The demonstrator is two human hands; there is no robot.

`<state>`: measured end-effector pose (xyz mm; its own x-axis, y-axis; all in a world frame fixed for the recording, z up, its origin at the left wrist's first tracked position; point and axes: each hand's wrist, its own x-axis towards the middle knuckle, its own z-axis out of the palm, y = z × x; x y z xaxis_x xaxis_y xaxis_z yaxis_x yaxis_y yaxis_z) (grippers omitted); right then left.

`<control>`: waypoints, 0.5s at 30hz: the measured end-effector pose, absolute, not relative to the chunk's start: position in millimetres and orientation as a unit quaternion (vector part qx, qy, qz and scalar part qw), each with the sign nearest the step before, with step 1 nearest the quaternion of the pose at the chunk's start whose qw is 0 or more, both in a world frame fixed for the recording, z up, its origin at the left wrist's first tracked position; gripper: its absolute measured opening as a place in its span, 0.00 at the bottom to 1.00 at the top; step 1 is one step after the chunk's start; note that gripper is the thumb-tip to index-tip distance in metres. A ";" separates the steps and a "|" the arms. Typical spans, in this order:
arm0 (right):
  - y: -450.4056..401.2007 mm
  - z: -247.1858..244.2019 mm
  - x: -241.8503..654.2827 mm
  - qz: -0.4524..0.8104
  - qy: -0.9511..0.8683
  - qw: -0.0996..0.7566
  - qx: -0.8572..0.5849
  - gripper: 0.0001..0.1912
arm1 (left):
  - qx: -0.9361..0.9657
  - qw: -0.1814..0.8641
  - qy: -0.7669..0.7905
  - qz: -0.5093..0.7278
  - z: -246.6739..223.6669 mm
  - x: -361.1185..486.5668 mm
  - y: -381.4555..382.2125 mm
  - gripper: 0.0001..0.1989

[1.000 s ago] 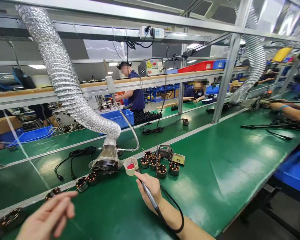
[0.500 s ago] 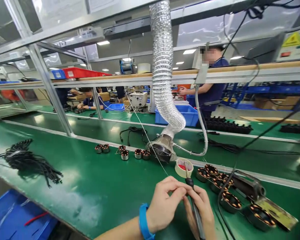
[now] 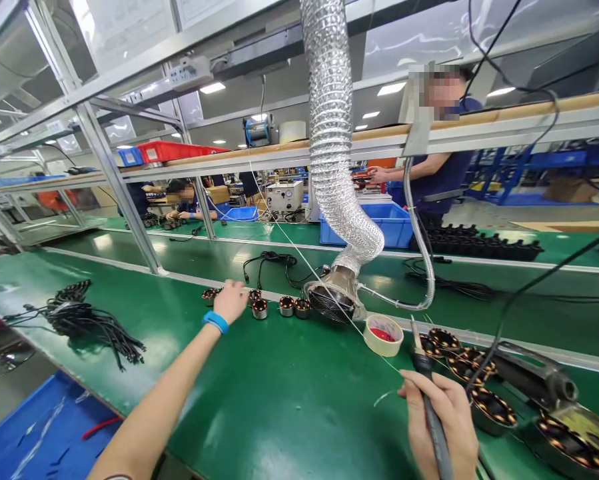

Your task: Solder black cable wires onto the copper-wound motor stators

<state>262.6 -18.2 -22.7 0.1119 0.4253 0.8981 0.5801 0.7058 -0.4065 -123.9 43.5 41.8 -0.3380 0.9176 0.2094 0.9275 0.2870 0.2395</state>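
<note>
My right hand [image 3: 442,420] is closed around a soldering iron [image 3: 432,407], its tip pointing up and away. A thin solder wire [image 3: 299,252] runs down to this hand, and its loose end curls out left of the fingers. Just beyond the iron's tip is a roll of tape [image 3: 384,335] with a red inside. My left hand [image 3: 230,301], with a blue wristband, reaches out over a row of small motor stators [image 3: 260,308], fingers stretched forward and partly hiding one. More stators [image 3: 493,408] with copper windings sit right of my right hand.
A fume extractor [image 3: 333,297] hangs on a silver duct [image 3: 332,133] mid-bench. Black cables [image 3: 86,320] lie bundled at left, above a blue bin [image 3: 34,427]. A dark metal iron holder [image 3: 534,373] stands at right. A co-worker [image 3: 442,173] stands across the bench.
My hands were together around the iron and wire. The left has let go and moved far left to the small stators; the right keeps the iron, now further right in view.
</note>
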 end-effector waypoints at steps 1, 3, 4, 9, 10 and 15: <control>-17.3 -22.1 262.6 -0.065 -0.659 0.645 -0.381 0.07 | -0.550 0.016 -0.824 -0.137 43.2 -150.2 51.0 0.21; -15.5 -22.6 262.3 -0.069 -0.656 0.648 -0.381 0.07 | -0.525 -0.001 -0.847 -0.088 41.3 -190.9 60.5 0.20; -14.7 -23.6 262.2 -0.070 -0.657 0.646 -0.381 0.07 | -0.524 -0.013 -0.849 -0.068 38.1 -204.9 63.3 0.20; -12.0 -29.0 264.0 -0.074 -0.667 0.632 -0.387 0.07 | -0.564 -0.054 -0.824 -0.017 19.2 -230.9 70.0 0.19; -11.6 -29.1 265.3 -0.075 -0.667 0.630 -0.390 0.07 | -0.571 -0.056 -0.819 -0.013 17.3 -231.0 68.6 0.19; -11.0 -21.3 271.7 -0.089 -0.643 0.637 -0.416 0.08 | -0.601 -0.055 -0.797 0.004 14.1 -213.2 31.5 0.17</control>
<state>271.7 -11.0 -21.3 0.1573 0.4216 0.8930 0.6493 0.6372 -0.4152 -213.2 31.5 14.1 -0.2711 0.9581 -0.0926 0.9589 0.2772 0.0606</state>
